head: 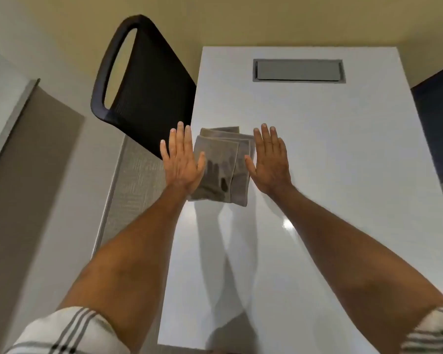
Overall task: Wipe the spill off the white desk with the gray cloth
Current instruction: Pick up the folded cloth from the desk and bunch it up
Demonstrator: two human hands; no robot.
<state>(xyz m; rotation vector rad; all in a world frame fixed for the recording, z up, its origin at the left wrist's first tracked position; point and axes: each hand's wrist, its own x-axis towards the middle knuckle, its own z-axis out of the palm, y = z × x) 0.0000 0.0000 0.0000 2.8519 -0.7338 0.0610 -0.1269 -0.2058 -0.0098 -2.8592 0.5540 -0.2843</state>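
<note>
Nearest the camera are 2 bare arms w/ white striped sleeves rolled up at the bottom corners. They reach out over the white desk (330, 154), which is shiny and shows the arms' shadows.

Next come the hands. The left hand (182, 162) is flat, fingers straight and spread a bit, palm down, holding nothing. The right hand (270, 162) is the same: flat, open, fingers out, holding nothing. Can't tell if they touch the desk or float just above it.

The gray cloth (223, 169) lies folded on the desk right btwn the 2 hands. The left hand's thumb side is at the cloth's left edge and the wrist covers its near left corner. The right hand's thumb is at the cloth's right edge. The cloth has a dark wet-looking patch near its front.

Farther back, a black chair (149, 93) stands just left of the desk. At the desk's far end is a gray flap (298, 70) set into the top.
</note>
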